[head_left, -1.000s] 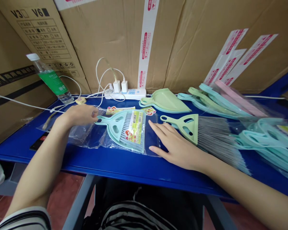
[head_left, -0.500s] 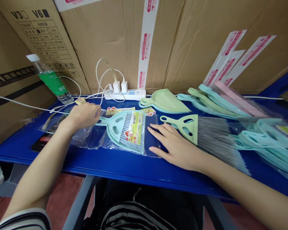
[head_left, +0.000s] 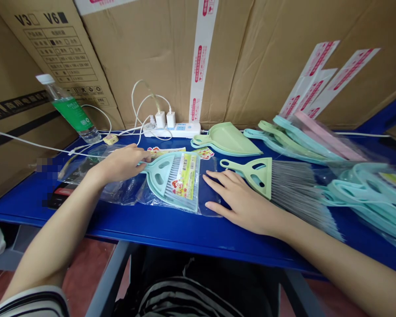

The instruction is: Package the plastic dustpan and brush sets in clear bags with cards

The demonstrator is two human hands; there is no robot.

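1. The right hand [head_left: 236,200] lies where it was half a second ago, fingers spread over the right end of the clear bag [head_left: 209,193] on the blue tabletop [head_left: 145,229].
2. A black-and-red object [head_left: 60,193] beside the left forearm is partly covered by loose clear plastic [head_left: 119,191]; what it is cannot be made out.
3. At right, light blue dustpans [head_left: 359,189] are blurred and cut off by the picture's edge.
4. The light blue dustpan-and-brush set [head_left: 171,180] stays in its bag between the hands.
5. The left hand [head_left: 127,163] has shifted right, now covering the handle's end, which showed before; its fingers curl down, but whether they grip cannot be told.
6. Farther back, the green dustpan [head_left: 229,138] hides most of a light blue one.
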